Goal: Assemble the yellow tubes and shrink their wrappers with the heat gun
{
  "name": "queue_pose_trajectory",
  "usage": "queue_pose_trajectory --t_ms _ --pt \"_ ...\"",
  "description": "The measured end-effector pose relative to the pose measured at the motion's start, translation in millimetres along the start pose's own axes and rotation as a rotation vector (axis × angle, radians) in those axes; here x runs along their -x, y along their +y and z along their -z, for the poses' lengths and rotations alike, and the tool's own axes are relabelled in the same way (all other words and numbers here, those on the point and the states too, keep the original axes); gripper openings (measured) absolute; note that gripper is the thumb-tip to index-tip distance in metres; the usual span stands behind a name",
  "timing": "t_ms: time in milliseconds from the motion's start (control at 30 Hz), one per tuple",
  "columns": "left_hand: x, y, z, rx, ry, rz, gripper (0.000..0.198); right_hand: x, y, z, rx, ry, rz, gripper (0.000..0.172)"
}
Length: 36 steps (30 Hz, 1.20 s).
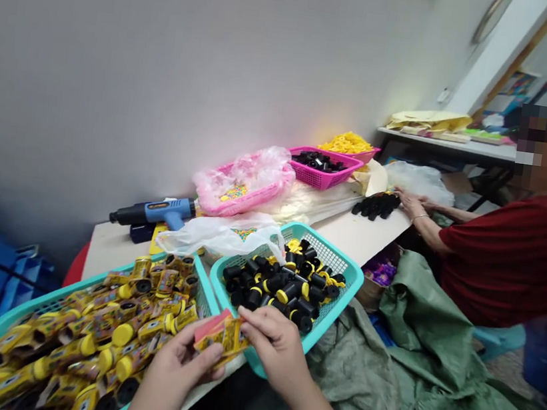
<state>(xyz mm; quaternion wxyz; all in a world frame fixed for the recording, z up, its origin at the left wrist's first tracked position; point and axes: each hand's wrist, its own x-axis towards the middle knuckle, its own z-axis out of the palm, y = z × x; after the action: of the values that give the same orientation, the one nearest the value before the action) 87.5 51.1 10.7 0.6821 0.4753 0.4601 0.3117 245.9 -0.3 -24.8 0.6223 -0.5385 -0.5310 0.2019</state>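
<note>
My left hand [176, 367] is closed on printed yellow label sleeves [230, 338], with a pinkish-red strip along their upper edge. At their right end, the thumb and fingers of my right hand [277, 350] pinch the same sleeves. Beneath and left of my hands, a large turquoise basket [43, 306] is heaped with small yellow-labelled canisters [123, 333], several with yellow caps. Just beyond my right hand, a second turquoise basket [355, 279] holds black cylinders [287, 291] with yellow parts among them.
A blue heat gun [162, 212] lies at the table's far left. Pink baskets [330, 180] stand along the wall, one lined with plastic. To the right, a co-worker in a red shirt [518, 257] handles black pieces [377, 206]. Green cloth [439, 361] hangs beside the table.
</note>
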Motion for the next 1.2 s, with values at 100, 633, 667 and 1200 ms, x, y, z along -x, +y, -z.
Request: queue_pose_trajectory --t_ms 100,633,667,1200 --pt "-28.2 12.0 -15.5 -0.169 -0.055 -0.135 0.056 -17.5 3.1 25.6 0.168 0.207 0.180 0.026" --pt "-47.5 12.4 -36.8 -0.564 -0.199 -0.471 0.041 -3.1 10.6 46.7 -0.146 0.112 0.005 0.022" --pt "-38.1 9.3 -35.6 -0.436 -0.248 -0.338 0.046 -1.8 9.6 42.8 -0.147 0.082 -0.011 0.021" --pt "16.8 -24.7 -8.5 0.118 -0.089 -0.050 0.070 23.0 -19.9 -28.1 -0.680 -0.022 -0.638 0.056"
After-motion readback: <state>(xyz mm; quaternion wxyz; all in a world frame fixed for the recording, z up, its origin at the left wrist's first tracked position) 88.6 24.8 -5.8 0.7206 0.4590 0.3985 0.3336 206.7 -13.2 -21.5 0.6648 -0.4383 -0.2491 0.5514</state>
